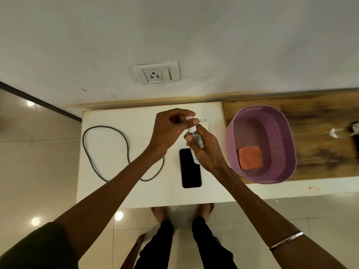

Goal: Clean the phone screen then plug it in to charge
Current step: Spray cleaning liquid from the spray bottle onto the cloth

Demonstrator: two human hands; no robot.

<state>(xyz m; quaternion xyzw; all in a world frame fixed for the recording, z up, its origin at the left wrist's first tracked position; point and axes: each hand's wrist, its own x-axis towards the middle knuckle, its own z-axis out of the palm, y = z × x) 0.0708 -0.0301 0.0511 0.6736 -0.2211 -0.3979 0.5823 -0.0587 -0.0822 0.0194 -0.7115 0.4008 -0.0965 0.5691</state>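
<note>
Here the phone (190, 168) is lying face up on the white surface (120, 193), its top end directly under the hands. The right hand (206, 150) is gripping a small clear spray bottle (194, 136) above the phone, while the left hand (171, 127) is pinching what seems to be its cap (188, 117). Left of the phone a dark cable (108, 152) is lying looped; right of it, a purple basket (281, 133) is holding an orange cloth (250, 157).

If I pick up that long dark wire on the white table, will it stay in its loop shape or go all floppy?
The thin dark charging cable would probably go floppy: it lies in a loose, uneven loop on the white table, so it bends easily. It looks thin, so likely light. Lifted at one point, the rest would probably dangle and lose its loop.
</note>
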